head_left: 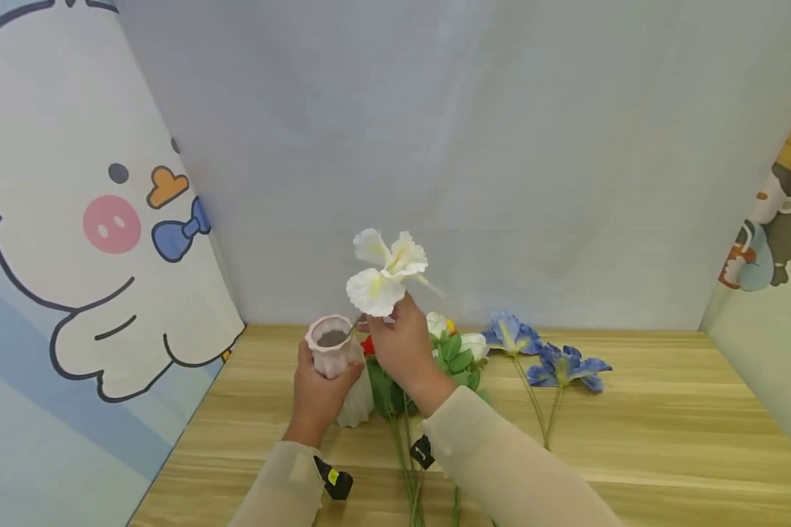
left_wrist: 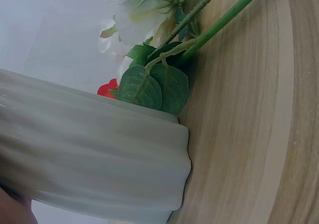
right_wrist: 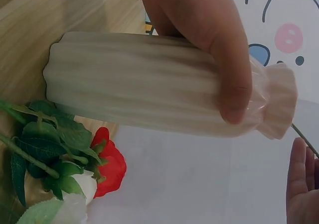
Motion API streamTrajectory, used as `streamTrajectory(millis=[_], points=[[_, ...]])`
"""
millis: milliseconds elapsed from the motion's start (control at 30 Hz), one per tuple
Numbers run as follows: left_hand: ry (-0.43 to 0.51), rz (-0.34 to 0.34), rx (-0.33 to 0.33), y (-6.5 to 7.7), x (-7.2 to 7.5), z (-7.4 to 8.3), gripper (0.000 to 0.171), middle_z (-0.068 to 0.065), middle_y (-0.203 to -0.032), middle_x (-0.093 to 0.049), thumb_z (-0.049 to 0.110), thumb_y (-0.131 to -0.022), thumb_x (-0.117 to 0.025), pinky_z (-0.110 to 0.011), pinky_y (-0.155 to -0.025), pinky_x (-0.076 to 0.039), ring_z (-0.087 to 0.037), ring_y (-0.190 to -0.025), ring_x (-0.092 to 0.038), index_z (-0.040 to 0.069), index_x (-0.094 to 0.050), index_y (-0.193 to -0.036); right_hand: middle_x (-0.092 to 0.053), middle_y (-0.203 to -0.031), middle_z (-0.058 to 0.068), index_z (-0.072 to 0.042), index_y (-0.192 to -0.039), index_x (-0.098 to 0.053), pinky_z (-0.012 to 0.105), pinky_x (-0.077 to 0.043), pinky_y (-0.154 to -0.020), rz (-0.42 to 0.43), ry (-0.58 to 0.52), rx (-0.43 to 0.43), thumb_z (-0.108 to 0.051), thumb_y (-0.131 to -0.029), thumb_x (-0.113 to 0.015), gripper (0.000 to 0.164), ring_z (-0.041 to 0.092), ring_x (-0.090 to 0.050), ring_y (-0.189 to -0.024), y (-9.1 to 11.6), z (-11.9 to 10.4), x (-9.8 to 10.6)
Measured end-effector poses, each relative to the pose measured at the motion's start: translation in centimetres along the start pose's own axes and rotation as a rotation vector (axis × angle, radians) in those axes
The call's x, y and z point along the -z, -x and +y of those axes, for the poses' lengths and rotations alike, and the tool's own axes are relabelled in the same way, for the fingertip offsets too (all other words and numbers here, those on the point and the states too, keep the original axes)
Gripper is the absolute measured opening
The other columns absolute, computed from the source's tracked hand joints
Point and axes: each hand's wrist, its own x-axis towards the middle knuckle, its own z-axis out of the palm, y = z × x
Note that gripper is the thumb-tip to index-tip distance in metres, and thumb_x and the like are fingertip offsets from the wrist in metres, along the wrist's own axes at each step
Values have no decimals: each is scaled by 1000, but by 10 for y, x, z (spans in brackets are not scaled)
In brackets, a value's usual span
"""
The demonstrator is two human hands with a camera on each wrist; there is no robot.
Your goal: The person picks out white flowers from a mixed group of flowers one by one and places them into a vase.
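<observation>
A pale pinkish-white ribbed vase (head_left: 355, 401) stands on the wooden table. My left hand (head_left: 319, 395) grips it just below its scalloped rim, thumb across the front. In the right wrist view the left thumb (right_wrist: 234, 92) lies along the neck of the vase (right_wrist: 144, 84). Above the vase mouth, my right hand (head_left: 405, 344) pinches the stem of a white artificial iris (head_left: 385, 272) close under the bloom. The stem (right_wrist: 305, 139) runs down into the mouth, and its lower end is hidden inside. The left wrist view shows the lower vase body (left_wrist: 109, 154) on the table.
Right of the vase lie artificial flowers with green leaves (head_left: 460, 359), white blooms (head_left: 474, 345) and a red rose (right_wrist: 110, 162). Two blue irises (head_left: 563, 367) lie farther right on the table (head_left: 666, 424). A grey backdrop (head_left: 501, 183) rises behind, with cartoon-printed panels (head_left: 59, 219) at the sides.
</observation>
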Motion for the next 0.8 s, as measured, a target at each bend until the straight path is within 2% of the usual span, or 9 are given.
streamTrajectory(millis=[133,233,300,467,567,700,800], points=[[10,1,7,1,0,0,78,-3,-109,-57,41,-68,-83,-39,-70,-51,-20,-90,-59,31,-39,-130,-60,-97,7,-8,-114,-51,30,-53,-70,11,102,25,-20,-97,-54,21,18,-65,-83,2,5,-2],[12,-3,8,2,0,0,78,-4,-108,-57,40,-69,-83,-40,-69,-51,-21,-88,-59,32,-38,-131,-62,-92,5,-9,-108,-55,31,-51,-67,21,177,52,-23,-96,-55,18,14,-62,-80,3,7,-3],[9,-7,8,2,0,-1,78,-4,-109,-57,41,-69,-82,-40,-69,-51,-21,-88,-59,31,-37,-131,-62,-93,3,-10,-109,-55,31,-49,-69,28,220,59,-25,-95,-56,20,13,-59,-82,4,8,-4],[11,-23,38,3,2,3,77,-3,-111,-56,41,-68,-83,-38,-71,-51,-21,-90,-58,32,-37,-131,-62,-94,2,-7,-108,-59,33,-48,-73,44,224,31,-22,-93,-59,21,13,-56,-83,7,9,-6],[27,-37,56,5,4,12,77,-5,-112,-55,36,-70,-82,-38,-72,-50,-22,-92,-58,30,-37,-132,-62,-89,3,-6,-106,-60,33,-48,-70,38,224,14,-21,-93,-58,20,14,-56,-79,9,11,-6],[41,-47,56,9,6,26,76,-7,-112,-56,32,-72,-82,-39,-73,-50,-23,-93,-58,25,-37,-133,-60,-86,3,-6,-110,-58,33,-47,-70,37,254,35,-21,-94,-57,22,16,-55,-79,9,14,-7],[39,-51,60,10,5,26,77,-7,-112,-56,33,-72,-82,-38,-75,-50,-23,-94,-58,26,-36,-134,-61,-89,3,-6,-108,-59,33,-48,-71,52,283,47,-20,-92,-60,21,14,-57,-81,10,16,-8]])
